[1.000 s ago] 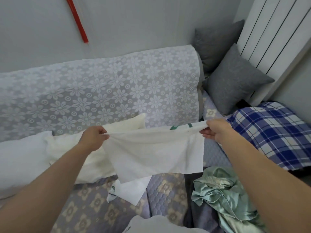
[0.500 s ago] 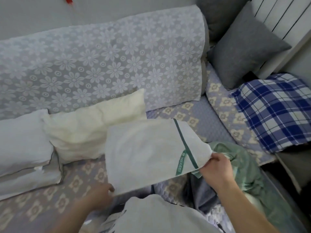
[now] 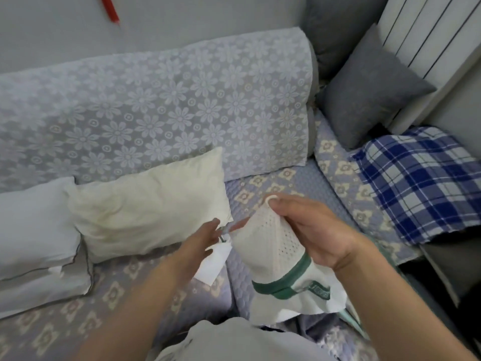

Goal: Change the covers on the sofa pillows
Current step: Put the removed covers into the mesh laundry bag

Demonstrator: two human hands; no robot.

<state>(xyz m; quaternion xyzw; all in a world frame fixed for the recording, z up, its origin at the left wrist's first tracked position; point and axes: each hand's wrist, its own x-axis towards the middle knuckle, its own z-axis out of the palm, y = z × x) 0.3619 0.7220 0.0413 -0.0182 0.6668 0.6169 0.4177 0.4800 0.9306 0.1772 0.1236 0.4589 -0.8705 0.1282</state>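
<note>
White mesh pillow cover with green trim [image 3: 273, 246], spread flat a second ago, is now bunched at lower centre; right hand [image 3: 309, 230] pinches it, left hand [image 3: 205, 237] (fingers loose) reaches in, seemingly finding the opening.

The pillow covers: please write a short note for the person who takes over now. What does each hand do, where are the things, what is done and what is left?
Right hand grips the white cover with the green band, bunched up.
Left hand is open, fingers at the cover's other edge.
Bare cream pillow lies on the sofa against the backrest, a white pillow to its left.
Done: cover picked up.
Left: find the opening, pull it over the cream pillow.
</note>
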